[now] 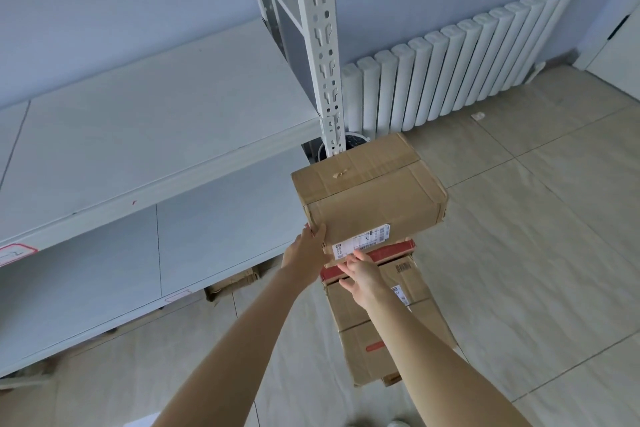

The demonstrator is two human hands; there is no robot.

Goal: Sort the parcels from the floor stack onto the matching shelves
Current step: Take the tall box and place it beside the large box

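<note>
The top parcel (369, 191), a plain cardboard box with taped seams, sits on the floor stack (384, 308) directly ahead of both hands. It looks stiff and dry enough to grip, with slightly crushed corners, probably light to moderate in weight. The left hand (308, 250) cups its near left corner, fingers curled on the edge; the right hand (362, 276) touches the near face at the shipping label (362, 241), fingers loosely bent, not clasping. Opposite lower corners seem the safest hold. Beneath it at least three more parcels show, one red-edged. Left of the hands run two shelves (152, 135).
</note>
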